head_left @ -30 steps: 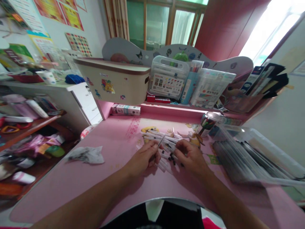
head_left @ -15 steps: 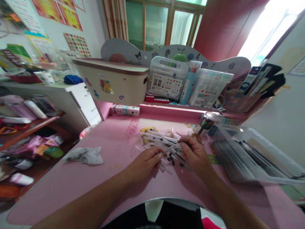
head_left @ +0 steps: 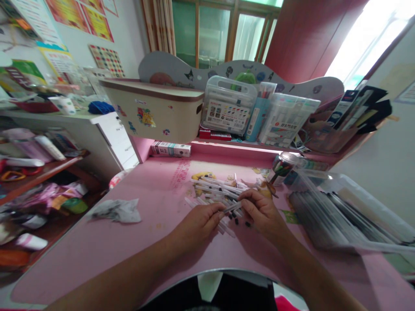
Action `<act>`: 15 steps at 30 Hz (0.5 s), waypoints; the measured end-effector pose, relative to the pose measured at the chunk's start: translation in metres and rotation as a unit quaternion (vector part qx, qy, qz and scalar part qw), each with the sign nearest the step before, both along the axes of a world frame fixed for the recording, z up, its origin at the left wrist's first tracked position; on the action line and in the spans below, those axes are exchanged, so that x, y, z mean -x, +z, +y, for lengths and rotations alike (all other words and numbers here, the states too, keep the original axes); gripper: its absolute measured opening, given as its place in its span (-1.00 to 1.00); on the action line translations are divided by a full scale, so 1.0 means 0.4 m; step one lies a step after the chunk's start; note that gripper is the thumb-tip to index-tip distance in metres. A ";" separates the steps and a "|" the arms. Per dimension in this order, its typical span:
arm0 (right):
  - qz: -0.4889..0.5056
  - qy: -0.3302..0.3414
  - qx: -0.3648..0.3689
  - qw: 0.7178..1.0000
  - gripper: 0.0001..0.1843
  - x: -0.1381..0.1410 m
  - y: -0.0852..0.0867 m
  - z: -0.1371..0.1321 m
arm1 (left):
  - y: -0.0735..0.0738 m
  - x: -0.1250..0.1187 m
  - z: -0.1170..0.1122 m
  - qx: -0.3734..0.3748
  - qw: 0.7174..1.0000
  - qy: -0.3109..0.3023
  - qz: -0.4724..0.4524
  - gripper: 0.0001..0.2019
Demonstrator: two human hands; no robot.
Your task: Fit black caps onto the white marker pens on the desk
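Over the pink desk point(head_left: 158, 255), my left hand point(head_left: 205, 219) is closed with thumb and fingers around one end of a slim translucent pen barrel point(head_left: 232, 207). My right hand point(head_left: 262, 212) pinches the other end, so the barrel lies slantwise between the two. Whether it has a refill inside is too small to tell. Behind and below the hands spreads a loose pile of white pen tubes point(head_left: 210, 186). Several small black pen parts point(head_left: 247, 224) lie close to my right hand, partly hidden by it.
At the right stands a clear plastic bin point(head_left: 353, 246) with many dark-tipped pens. Behind it are a can point(head_left: 285, 164) and a shelf bearing a cream basket point(head_left: 155, 114) and marker cases point(head_left: 228, 106). Crumpled white tissue point(head_left: 116, 211) lies at the left.
My right hand has shifted slightly left and down, and its fingers now meet the barrel's far end. The left hand stays nearly in place, still gripping the barrel.
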State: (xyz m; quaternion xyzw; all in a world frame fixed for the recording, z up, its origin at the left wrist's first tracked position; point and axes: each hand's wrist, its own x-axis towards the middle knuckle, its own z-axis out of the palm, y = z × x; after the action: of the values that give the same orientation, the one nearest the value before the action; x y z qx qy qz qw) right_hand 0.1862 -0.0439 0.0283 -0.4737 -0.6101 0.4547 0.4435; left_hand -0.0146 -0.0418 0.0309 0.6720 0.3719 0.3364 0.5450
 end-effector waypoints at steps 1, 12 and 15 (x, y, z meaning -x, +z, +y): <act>0.009 -0.003 0.000 1.000 -0.84 0.004 -0.001 -0.001 | 0.002 0.001 0.003 -0.021 1.000 -0.001 0.014 -0.73; 0.083 -0.032 0.008 0.996 -0.82 0.045 0.008 -0.016 | -0.018 0.006 0.009 -0.157 0.978 0.006 0.133 -0.67; 0.086 -0.036 0.024 0.995 -0.82 0.047 0.007 -0.019 | -0.019 0.008 0.009 -0.193 0.967 0.016 0.166 -0.67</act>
State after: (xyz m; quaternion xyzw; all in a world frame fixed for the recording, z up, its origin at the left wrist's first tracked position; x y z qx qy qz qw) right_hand 0.1672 -0.0515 0.0310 -0.4656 -0.5409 0.4920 0.4986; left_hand -0.0178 -0.0383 0.0234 0.8047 0.3962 0.2942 0.3299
